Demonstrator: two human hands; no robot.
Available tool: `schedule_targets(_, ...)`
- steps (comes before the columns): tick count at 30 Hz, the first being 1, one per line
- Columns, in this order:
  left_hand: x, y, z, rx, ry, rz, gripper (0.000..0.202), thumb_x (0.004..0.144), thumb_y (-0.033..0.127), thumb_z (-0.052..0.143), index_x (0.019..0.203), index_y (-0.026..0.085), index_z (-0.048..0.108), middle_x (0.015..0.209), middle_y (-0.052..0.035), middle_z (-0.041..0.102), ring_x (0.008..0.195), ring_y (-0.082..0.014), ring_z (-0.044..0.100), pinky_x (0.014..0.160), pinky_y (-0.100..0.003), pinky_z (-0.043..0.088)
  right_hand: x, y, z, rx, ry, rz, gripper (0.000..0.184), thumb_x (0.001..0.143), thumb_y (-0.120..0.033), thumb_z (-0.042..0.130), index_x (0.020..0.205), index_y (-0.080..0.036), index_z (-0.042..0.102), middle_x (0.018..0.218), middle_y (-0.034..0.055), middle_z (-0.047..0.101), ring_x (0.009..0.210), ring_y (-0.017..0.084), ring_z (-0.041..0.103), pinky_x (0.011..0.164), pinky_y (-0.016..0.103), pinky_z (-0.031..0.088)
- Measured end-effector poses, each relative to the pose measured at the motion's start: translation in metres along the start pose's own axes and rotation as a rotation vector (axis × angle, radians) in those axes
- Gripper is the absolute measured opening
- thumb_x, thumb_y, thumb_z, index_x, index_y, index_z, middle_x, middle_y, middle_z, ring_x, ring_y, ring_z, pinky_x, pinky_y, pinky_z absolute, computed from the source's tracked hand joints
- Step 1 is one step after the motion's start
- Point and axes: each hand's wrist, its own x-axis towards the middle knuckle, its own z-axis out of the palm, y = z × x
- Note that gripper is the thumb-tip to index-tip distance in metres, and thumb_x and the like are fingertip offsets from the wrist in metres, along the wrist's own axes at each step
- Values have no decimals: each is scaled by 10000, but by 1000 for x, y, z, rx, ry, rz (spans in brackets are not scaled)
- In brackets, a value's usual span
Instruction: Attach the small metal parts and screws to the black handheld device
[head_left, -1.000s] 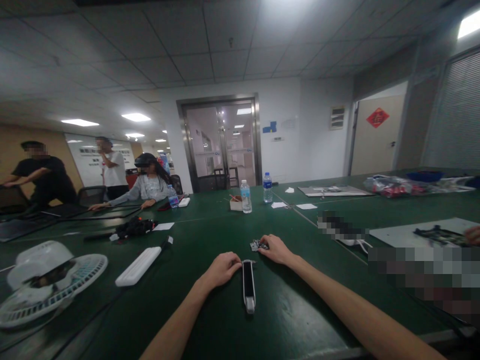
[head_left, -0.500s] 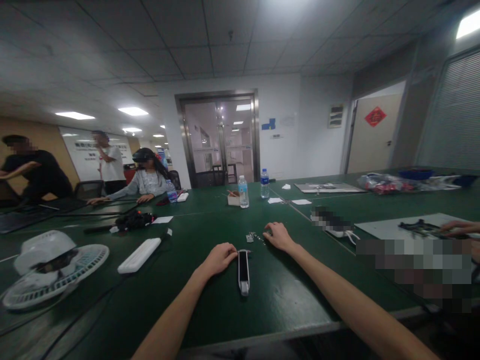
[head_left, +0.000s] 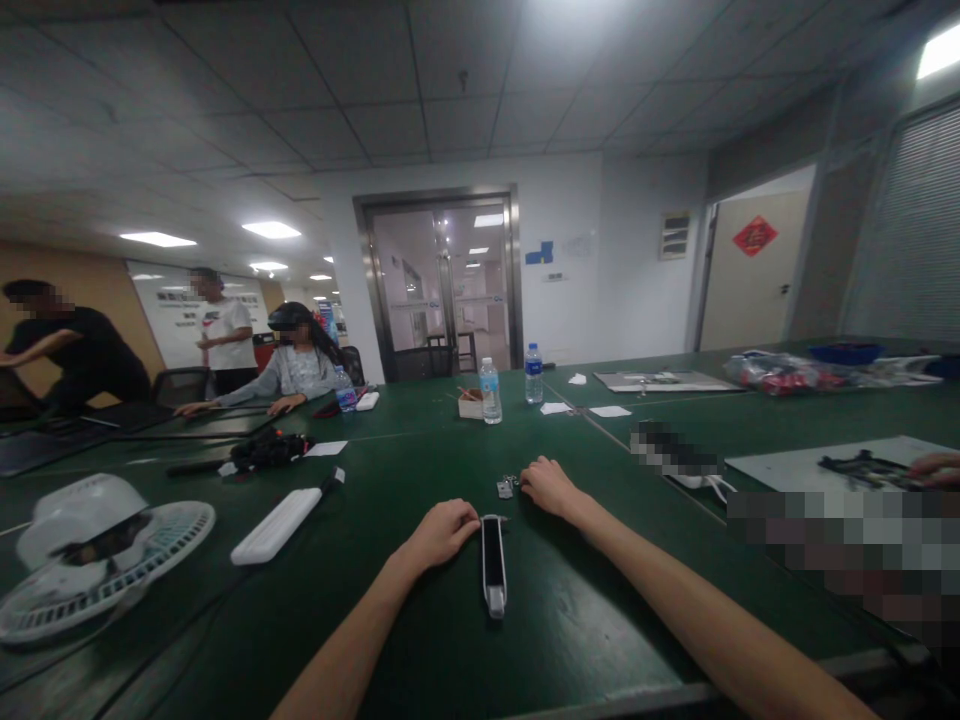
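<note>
A long, narrow casing [head_left: 493, 565] with a white rim and dark middle lies lengthwise on the green table in front of me. My left hand [head_left: 447, 530] is closed, its thumb and fingertips pinching at the far left corner of that casing. A thin piece pokes out to the right at the same end. Just beyond lies a small cluster of metal bits [head_left: 505, 487], too tiny to name. My right hand [head_left: 550, 487] rests on the table at the right side of this cluster, fingers curled down together; whatever is under the fingertips is hidden.
A white power strip [head_left: 276, 526] and a fan part with a white grille [head_left: 161, 560] are on the left. Two water bottles [head_left: 491, 392] stand ahead by a small box [head_left: 471, 405]. On the right a co-worker's hand [head_left: 937, 468] is over a white board [head_left: 780, 466].
My right hand has shifted left, onto the edge of the small metal bits, with its fingers drawn in. My left hand stays at the casing. The view has tilted slightly.
</note>
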Motion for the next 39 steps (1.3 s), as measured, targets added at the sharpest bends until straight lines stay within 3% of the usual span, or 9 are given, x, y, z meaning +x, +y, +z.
schedule_targets(10, 1, -1, 1, 10, 10, 19, 236, 882, 324, 447, 919, 180, 630, 889, -33, 614, 816, -161, 551, 728, -270, 427, -5, 7, 0, 10, 40, -105, 219, 858, -228, 464, 900, -195, 677, 912, 78, 674, 926, 208, 556, 784, 280, 369)
schedule_targets(19, 3, -8, 9, 21, 59, 33, 249, 885, 341, 446, 899, 182, 637, 877, -32, 616, 795, -153, 552, 719, -261, 422, -9, 12, -2, 99, 156, -71, 248, 880, -224, 429, 909, -193, 673, 913, 50, 676, 895, 182, 551, 771, 252, 375)
schedule_targets(33, -1, 4, -3, 5, -8, 1, 236, 884, 320, 437, 916, 180, 624, 912, -34, 612, 836, -162, 549, 756, -277, 435, -4, 11, 4, 4, 28, -140, 197, 849, -260, 512, 874, -183, 691, 899, 77, 673, 896, 205, 557, 790, 268, 382)
schedule_targets(39, 0, 2, -3, -2, -15, 9, 240, 889, 330, 437, 930, 185, 623, 922, -33, 615, 837, -159, 554, 757, -275, 431, 1, 4, 11, -80, 72, -112, 295, 896, -187, 384, 844, -98, 660, 876, 148, 646, 879, 215, 557, 790, 283, 378)
